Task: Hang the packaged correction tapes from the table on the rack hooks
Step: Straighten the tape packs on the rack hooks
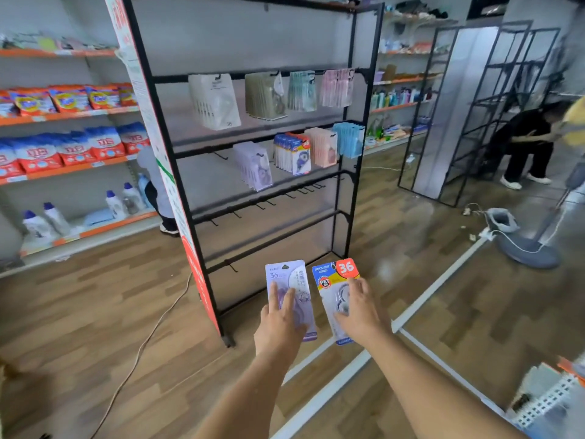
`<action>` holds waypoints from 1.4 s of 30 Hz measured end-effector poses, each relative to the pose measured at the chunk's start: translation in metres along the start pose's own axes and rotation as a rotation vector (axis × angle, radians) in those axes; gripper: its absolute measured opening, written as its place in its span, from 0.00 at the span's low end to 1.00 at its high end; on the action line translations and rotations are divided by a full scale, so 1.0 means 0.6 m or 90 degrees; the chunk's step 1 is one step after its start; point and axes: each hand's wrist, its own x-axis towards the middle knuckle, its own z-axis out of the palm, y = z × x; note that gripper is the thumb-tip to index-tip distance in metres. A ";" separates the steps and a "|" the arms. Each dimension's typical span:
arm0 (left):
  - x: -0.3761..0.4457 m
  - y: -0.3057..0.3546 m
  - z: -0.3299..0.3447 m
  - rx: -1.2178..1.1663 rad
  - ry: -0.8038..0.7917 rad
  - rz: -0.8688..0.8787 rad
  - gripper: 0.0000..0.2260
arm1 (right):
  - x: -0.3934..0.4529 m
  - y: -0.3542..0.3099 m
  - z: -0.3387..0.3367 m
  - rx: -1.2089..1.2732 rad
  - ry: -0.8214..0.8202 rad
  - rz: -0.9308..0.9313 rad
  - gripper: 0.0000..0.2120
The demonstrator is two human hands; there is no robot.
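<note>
Both hands loaded: my left hand (280, 324) grips a pale purple carded correction tape pack (289, 291), right hand (359, 312) grips a blue-yellow-red carded pack (334, 280), both near the black wire rack (253, 137). Seven far hooks already stocked; these two unhung, lower hooks (304, 190) bare.

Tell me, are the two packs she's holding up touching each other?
Apart. The head view shows a strip of floor and rack base between the purple pack in the left hand and the blue-and-red pack in the right hand.
</note>
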 end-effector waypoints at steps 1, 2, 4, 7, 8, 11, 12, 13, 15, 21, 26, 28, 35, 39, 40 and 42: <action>0.037 0.004 0.000 0.002 0.004 0.009 0.31 | 0.036 0.001 -0.002 0.002 0.004 0.003 0.35; 0.064 0.007 0.000 0.006 0.002 0.013 0.31 | 0.061 0.003 -0.004 0.004 0.001 0.008 0.36; 0.124 0.012 -0.003 0.004 0.000 0.020 0.31 | 0.118 0.003 -0.007 0.006 0.005 0.021 0.35; 0.202 0.018 -0.009 0.014 0.003 0.034 0.31 | 0.190 0.007 -0.007 0.000 0.015 0.040 0.35; 0.222 0.020 -0.012 0.021 -0.001 0.035 0.31 | 0.209 0.008 -0.007 -0.004 0.016 0.044 0.35; 0.284 0.022 0.000 0.024 -0.021 0.032 0.31 | 0.271 0.018 0.006 0.008 0.004 0.056 0.34; 0.301 0.021 0.004 0.026 -0.025 0.033 0.31 | 0.289 0.020 0.009 0.019 0.003 0.058 0.35; 0.318 0.022 0.006 0.027 -0.026 0.033 0.31 | 0.309 0.022 0.011 0.029 0.003 0.059 0.35; 0.360 0.028 0.013 0.024 -0.031 0.028 0.31 | 0.357 0.029 0.016 0.028 -0.003 0.057 0.35; 0.500 0.073 0.023 0.019 -0.006 0.005 0.29 | 0.526 0.054 0.002 0.006 0.015 0.005 0.36; 0.620 0.132 0.016 -0.007 0.031 -0.043 0.27 | 0.678 0.069 -0.045 -0.009 0.008 -0.050 0.39; 0.654 0.151 0.013 -0.013 0.037 -0.062 0.27 | 0.726 0.067 -0.063 -0.024 0.002 -0.076 0.39; 0.768 0.170 0.011 -0.025 0.085 -0.113 0.29 | 0.876 0.032 -0.079 -0.013 0.010 -0.167 0.38; 0.838 0.161 0.006 -0.025 0.123 -0.112 0.30 | 0.953 0.004 -0.076 -0.013 0.043 -0.205 0.37; 0.852 0.158 0.004 -0.022 0.127 -0.112 0.31 | 0.964 -0.004 -0.076 -0.010 0.051 -0.205 0.37; 0.889 0.151 -0.003 -0.012 0.140 -0.104 0.31 | 0.993 -0.020 -0.075 -0.008 0.059 -0.204 0.37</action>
